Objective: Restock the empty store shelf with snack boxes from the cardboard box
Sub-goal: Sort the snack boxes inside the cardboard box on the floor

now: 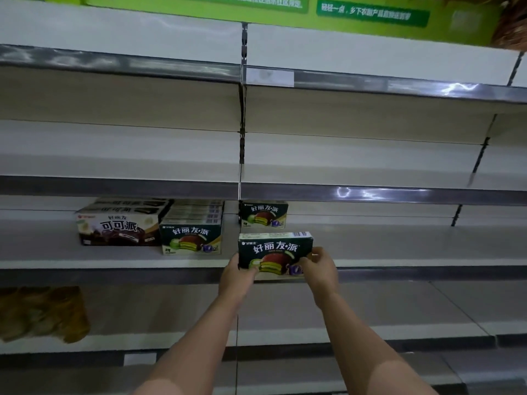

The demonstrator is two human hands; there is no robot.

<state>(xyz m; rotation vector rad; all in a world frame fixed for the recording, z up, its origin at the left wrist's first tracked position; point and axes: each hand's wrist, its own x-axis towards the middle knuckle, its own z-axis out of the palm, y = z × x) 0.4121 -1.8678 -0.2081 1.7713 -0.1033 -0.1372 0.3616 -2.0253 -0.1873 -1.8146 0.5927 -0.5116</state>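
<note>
A dark green snack box (275, 250) with a pie picture stands upright at the front edge of the middle shelf (399, 246). My left hand (238, 276) grips its lower left corner and my right hand (320, 269) grips its lower right side. Behind it, deeper on the shelf, stands another green box (263, 214). To the left sits a row of green boxes (191, 238) and a stack of brown cocoa-pie boxes (119, 228). The cardboard box is out of view.
Bare white shelves run above (370, 158) and to the right of the boxes. A lower shelf (342, 317) holds blurred yellow-brown packets (42, 313) at far left. A green sign (370, 12) spans the top. A vertical post (241, 132) divides the shelf bays.
</note>
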